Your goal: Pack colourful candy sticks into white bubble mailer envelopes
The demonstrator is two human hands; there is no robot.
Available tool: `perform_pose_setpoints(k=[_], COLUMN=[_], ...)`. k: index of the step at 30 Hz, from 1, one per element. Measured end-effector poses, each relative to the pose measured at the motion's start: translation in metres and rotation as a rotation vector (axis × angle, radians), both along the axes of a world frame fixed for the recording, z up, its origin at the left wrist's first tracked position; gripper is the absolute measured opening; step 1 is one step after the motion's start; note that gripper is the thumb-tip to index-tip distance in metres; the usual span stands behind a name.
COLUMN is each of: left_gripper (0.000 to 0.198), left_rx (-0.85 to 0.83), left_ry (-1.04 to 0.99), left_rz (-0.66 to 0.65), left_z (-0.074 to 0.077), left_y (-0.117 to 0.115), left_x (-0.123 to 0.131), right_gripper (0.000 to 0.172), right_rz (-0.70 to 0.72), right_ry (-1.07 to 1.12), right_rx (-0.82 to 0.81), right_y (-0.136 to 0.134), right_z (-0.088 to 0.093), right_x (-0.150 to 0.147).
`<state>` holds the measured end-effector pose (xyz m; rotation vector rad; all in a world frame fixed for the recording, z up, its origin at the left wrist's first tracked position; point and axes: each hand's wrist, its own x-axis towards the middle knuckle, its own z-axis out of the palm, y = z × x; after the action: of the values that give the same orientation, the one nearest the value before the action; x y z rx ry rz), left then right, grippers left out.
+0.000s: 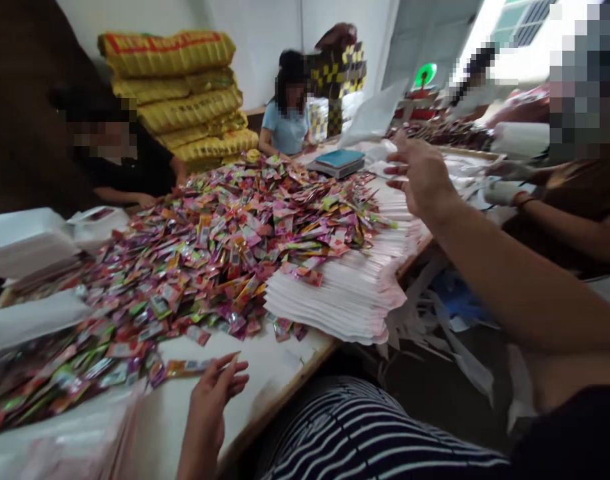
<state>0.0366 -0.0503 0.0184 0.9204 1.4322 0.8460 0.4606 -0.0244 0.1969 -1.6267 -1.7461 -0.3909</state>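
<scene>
My left hand (217, 387) is over the near edge of the white table (279, 370), fingers loosely bent and apart, with nothing seen in it. Just beyond its knuckles lies an orange sachet (185, 368). Raised at the right, my right hand (425, 173) has its fingers spread. A translucent plastic bag (375, 113) hangs in the air past those fingertips, and I see no grip on it. Below that hand, a fanned stack of white plastic bags (329, 300) runs along the table edge. A large heap of colourful sachets (225, 247) covers the middle.
More flat bags (59, 440) lie at the near left, by white foam boxes (27, 240). A blue-topped box (339, 160) sits behind the heap. Several people are around the tables. Yellow sacks (185, 100) are piled at the back; plastic scraps (449, 333) hang at the right.
</scene>
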Motion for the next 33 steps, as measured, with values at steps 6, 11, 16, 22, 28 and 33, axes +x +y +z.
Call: perform_pose_setpoints(k=[6,11,16,22,28,33], left_gripper=[0.036,0.025,0.025,0.024,0.021,0.023], left_rx=[-0.111,-0.106,-0.111,-0.065,0.144,0.214], left_ry=[-0.016,-0.036,0.024,0.023,0.407,0.700], left_rz=[-0.241,-0.204,-0.080,-0.176,-0.107,-0.034], left_z=[-0.008,-0.016,-0.022,-0.038,-0.036,-0.014], left_y=[-0.008,-0.019,-0.037,-0.034,-0.029,-0.042], left_x=[0.051,0.045,0.010,0.016,0.004,-0.026], right_gripper=[0.022,0.025,0.024,0.021,0.025,0.030], right_rz=[0.425,0.408,0.196,0.187,0.504,0.580], right_ry=[0.311,0.032,-0.309,-0.320,-0.069,-0.058], right_rx=[-0.170,-0.288,-0.333,-0.310,-0.271,-0.407], right_y=[-0.082,-0.084,-0.071,-0.089,-0.059,-0.019], right_z=[-0.120,-0.194,-0.198,-0.194,-0.233,-0.239], right_x=[-0.153,-0.202,-0.193,-0.187,-0.231,-0.288])
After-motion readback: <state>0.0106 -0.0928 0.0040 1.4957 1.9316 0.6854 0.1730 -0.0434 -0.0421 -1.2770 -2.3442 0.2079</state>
